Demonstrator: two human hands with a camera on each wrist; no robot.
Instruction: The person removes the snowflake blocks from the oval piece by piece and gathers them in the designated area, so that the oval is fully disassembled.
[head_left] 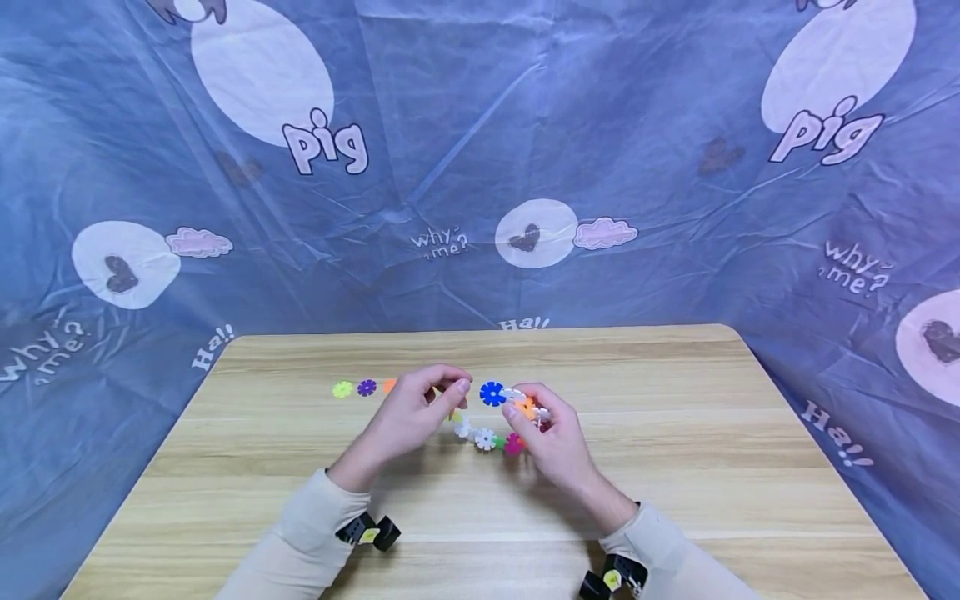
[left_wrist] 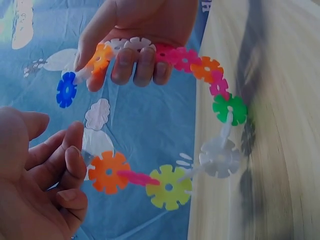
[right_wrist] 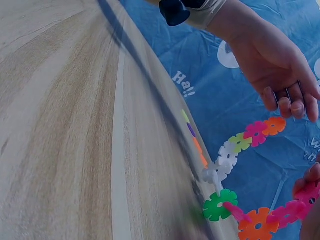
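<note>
A chain of interlocked snowflake discs (left_wrist: pixel 220 158) in several colours curves below and between the hands. My right hand (head_left: pixel 553 433) grips one stretch of it, fingers curled round white, orange and pink discs. A blue disc (head_left: pixel 492 393) sticks out past its thumb at one end of the chain. At the other end is an orange disc (left_wrist: pixel 109 172), joined through a pink disc to a yellow-green one (left_wrist: pixel 169 187). Beside that orange end, my left hand (head_left: pixel 412 408) hangs with loosely bent fingers; the left wrist view shows nothing between them.
On the wooden table (head_left: pixel 225 467), left of the hands, lie loose discs in a row: yellow-green (head_left: pixel 342 389), purple (head_left: pixel 367 387) and orange (head_left: pixel 389 385), the last partly behind the left hand. A blue printed cloth (head_left: pixel 420 167) hangs behind the table.
</note>
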